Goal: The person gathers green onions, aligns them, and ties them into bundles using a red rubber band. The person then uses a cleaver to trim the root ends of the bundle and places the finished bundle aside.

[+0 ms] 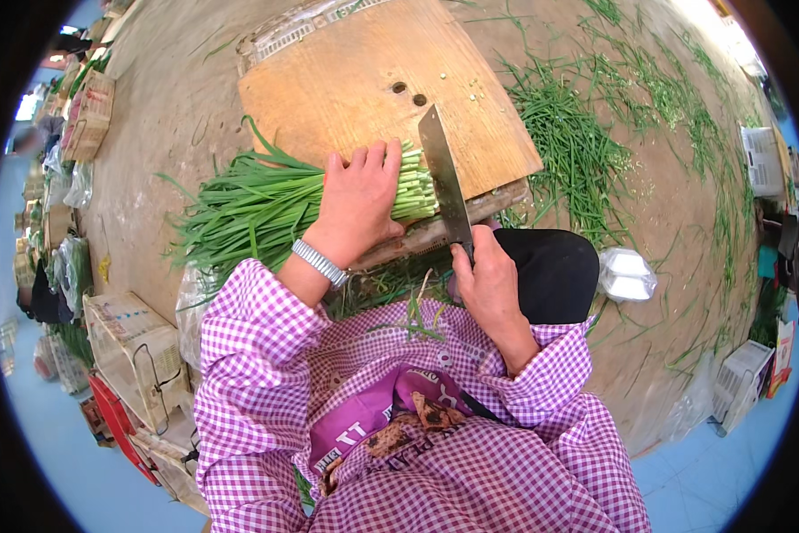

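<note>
A thick bunch of green chives [259, 200] lies across the near edge of a wooden board [333, 100]. Its pale stem ends point right and its leaves spread left, past the board. My left hand [366, 193] presses down on the bunch near the cut ends, fingers pointing away from me. In my right hand [493, 280] is the handle of a broad knife [447, 176]. The blade stands just right of the stem ends, its tip pointing away over the board. Whether it touches the stems I cannot tell.
Loose green cuttings [566, 146] lie heaped on the floor right of the board. Beside my knee sits a bagged white foam box [626, 274]. Plastic crates [136, 353] stand at the left, more crates [743, 380] at the right. Small stem bits [476, 96] dot the board.
</note>
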`<state>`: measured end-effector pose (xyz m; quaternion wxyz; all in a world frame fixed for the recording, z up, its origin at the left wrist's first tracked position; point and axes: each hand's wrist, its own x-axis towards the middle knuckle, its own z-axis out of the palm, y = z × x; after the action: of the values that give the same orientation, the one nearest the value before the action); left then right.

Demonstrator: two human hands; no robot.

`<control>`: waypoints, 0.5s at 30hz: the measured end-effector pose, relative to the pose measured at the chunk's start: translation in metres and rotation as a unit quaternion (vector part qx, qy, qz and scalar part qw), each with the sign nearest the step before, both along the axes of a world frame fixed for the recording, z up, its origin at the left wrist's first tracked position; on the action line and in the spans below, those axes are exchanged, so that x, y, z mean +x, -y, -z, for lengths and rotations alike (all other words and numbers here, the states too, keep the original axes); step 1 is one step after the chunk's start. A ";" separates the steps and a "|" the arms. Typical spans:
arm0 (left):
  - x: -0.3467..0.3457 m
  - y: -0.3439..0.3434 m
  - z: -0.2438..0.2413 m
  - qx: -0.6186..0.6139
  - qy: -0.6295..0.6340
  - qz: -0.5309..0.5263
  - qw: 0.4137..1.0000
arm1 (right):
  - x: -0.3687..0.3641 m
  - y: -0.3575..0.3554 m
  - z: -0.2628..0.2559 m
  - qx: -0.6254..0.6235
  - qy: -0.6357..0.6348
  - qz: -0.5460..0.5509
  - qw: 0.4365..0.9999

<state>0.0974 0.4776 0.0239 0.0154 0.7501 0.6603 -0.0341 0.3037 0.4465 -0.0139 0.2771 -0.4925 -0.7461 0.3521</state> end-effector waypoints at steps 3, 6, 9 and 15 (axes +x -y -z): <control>0.005 -0.005 0.003 -0.023 -0.014 -0.009 1.000 | 0.002 0.001 -0.008 0.007 -0.006 0.009 1.000; 0.004 -0.005 0.006 -0.024 -0.011 -0.002 1.000 | 0.012 0.007 -0.025 0.018 -0.019 0.019 0.999; 0.005 -0.008 0.009 -0.032 -0.005 0.003 0.999 | 0.015 0.014 -0.028 0.003 -0.032 0.022 0.999; 0.007 -0.009 0.008 -0.030 0.008 0.009 0.999 | 0.011 0.020 -0.032 0.028 -0.006 0.012 1.000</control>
<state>0.1040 0.4870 0.0163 0.0427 0.7553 0.6522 -0.0476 0.3149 0.4268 0.0179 0.2997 -0.4913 -0.7478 0.3309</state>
